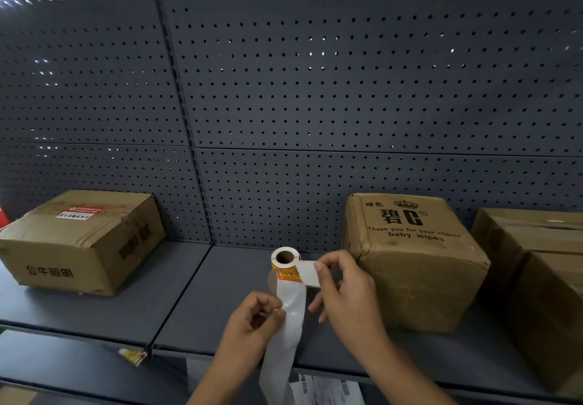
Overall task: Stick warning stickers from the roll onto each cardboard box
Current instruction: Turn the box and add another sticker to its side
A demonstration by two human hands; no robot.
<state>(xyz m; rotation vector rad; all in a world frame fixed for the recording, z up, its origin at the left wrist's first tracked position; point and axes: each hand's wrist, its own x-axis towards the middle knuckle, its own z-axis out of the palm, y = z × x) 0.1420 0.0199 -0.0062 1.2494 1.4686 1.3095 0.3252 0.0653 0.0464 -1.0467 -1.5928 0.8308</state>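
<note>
Right-hand box (542, 278) cropped by frame; its far side unseen

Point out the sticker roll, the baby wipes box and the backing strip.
sticker roll (285, 258): head view, on its core's rim.
baby wipes box (410, 224): head view, on its printed top.
backing strip (288, 325): head view, on its glossy middle.

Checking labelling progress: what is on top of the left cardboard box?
The left cardboard box carries a red and white sticker over a taped seam. Its print is too small to read.
</note>
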